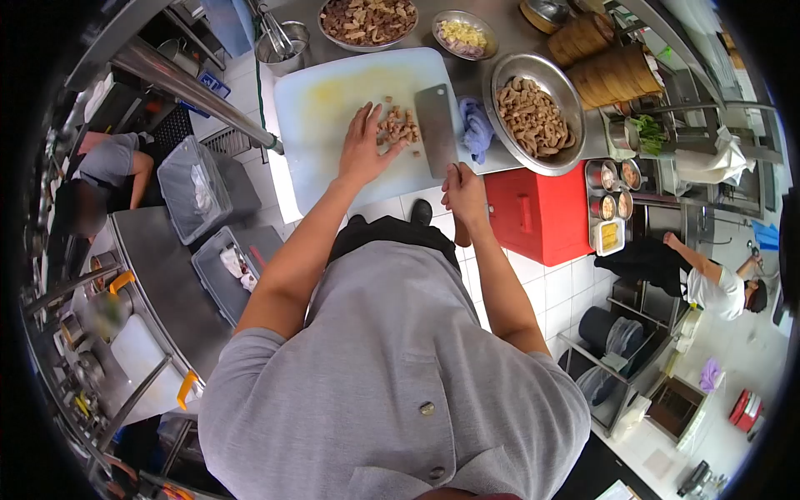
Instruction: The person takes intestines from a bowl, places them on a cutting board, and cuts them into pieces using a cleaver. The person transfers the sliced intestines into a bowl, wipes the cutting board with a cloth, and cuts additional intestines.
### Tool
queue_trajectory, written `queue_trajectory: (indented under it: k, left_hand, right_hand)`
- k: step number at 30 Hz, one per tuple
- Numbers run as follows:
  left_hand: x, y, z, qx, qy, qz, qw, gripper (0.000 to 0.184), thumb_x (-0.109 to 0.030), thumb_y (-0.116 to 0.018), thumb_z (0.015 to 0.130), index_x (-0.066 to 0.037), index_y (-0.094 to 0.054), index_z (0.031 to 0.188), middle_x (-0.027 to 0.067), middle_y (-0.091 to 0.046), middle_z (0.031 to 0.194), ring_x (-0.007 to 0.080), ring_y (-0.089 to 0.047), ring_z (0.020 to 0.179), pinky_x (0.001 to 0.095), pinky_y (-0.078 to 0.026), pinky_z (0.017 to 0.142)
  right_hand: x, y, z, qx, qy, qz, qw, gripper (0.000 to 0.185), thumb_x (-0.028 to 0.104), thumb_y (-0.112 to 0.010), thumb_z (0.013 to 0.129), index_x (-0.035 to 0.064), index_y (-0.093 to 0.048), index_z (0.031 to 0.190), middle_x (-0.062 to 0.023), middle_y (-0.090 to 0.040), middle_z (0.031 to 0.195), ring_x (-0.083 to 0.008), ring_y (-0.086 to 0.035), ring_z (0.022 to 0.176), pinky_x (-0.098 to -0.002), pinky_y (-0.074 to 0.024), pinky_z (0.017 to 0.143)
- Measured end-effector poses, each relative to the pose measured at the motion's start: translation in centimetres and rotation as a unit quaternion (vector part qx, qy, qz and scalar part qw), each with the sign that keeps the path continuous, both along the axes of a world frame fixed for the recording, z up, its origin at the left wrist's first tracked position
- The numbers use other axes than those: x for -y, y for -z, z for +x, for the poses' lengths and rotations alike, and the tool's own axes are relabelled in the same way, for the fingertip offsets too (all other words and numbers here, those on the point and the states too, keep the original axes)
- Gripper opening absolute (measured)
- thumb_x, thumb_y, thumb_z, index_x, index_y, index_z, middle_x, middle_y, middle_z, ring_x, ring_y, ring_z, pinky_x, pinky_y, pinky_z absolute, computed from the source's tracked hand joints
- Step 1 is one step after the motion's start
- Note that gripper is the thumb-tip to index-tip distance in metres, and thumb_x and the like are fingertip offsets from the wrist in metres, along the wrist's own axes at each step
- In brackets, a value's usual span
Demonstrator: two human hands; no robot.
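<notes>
My right hand [463, 193] is wrapped round the handle of a cleaver [436, 129], whose broad blade lies over the right side of a white cutting board [308, 158]. Just left of the blade sits a small heap of diced brown meat [398, 127]. Beside that heap, my left hand [365, 148] is spread over the board with its fingers apart and nothing in them. Right of the board lies a crumpled blue-purple cloth [475, 129]. A large steel bowl [575, 154] of brown meat strips [533, 117] stands beyond the cloth.
At the back are a bowl of chopped brown meat [368, 21], a smaller bowl of yellow and purple pieces [462, 37], and a metal pot with utensils [283, 50]. A red box [537, 217] stands below the counter at right. Other people work at far left [112, 162] and far right [717, 283].
</notes>
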State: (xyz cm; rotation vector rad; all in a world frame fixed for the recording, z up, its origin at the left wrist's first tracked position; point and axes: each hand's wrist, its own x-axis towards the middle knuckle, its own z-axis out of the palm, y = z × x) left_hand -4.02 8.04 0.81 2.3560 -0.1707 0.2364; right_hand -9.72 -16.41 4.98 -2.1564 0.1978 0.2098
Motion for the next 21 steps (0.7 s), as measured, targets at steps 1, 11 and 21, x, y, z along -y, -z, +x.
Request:
queue_trajectory:
  k: [1, 11, 21]
  left_hand:
    - [0.5, 0.2, 0.1, -0.002, -0.005, -0.001, 1.0, 0.096, -0.051, -0.078, 0.088, -0.007, -0.031, 0.159, 0.0225, -0.032, 0.163, 0.0415, -0.032, 0.151, 0.0521, -0.033, 0.123]
    - [4.7, 0.3, 3.2, 0.011, -0.052, 0.063, 0.997, 0.102, -0.066, -0.072, 0.086, -0.004, -0.036, 0.158, 0.0225, -0.034, 0.163, 0.0416, -0.028, 0.154, 0.053, -0.021, 0.128]
    - [5.3, 0.3, 0.8, 0.103, -0.217, -0.22, 0.945, 0.034, -0.016, -0.072, 0.095, -0.002, -0.064, 0.126, 0.0188, -0.06, 0.131, 0.0369, -0.063, 0.116, 0.0427, -0.053, 0.098]
  right_hand:
    - [0.4, -0.2, 0.0, -0.064, 0.038, 0.094, 0.993, 0.032, 0.027, -0.052, 0.11, 0.0007, -0.057, 0.094, -0.0125, -0.065, 0.067, -0.0239, -0.068, 0.053, -0.0385, -0.0528, 0.046]
    - [-3.9, -0.2, 0.0, -0.134, -0.011, 0.187, 0.973, 0.029, 0.024, -0.05, 0.111, -0.0037, -0.052, 0.104, -0.008, -0.058, 0.063, -0.0159, -0.059, 0.044, -0.0325, -0.0475, 0.038]
    - [-6.3, 0.3, 1.2, -0.135, -0.111, 0.208, 0.963, 0.029, 0.026, -0.05, 0.111, -0.0002, -0.049, 0.098, -0.0059, -0.058, 0.061, -0.0143, -0.059, 0.045, -0.0312, -0.0496, 0.039]
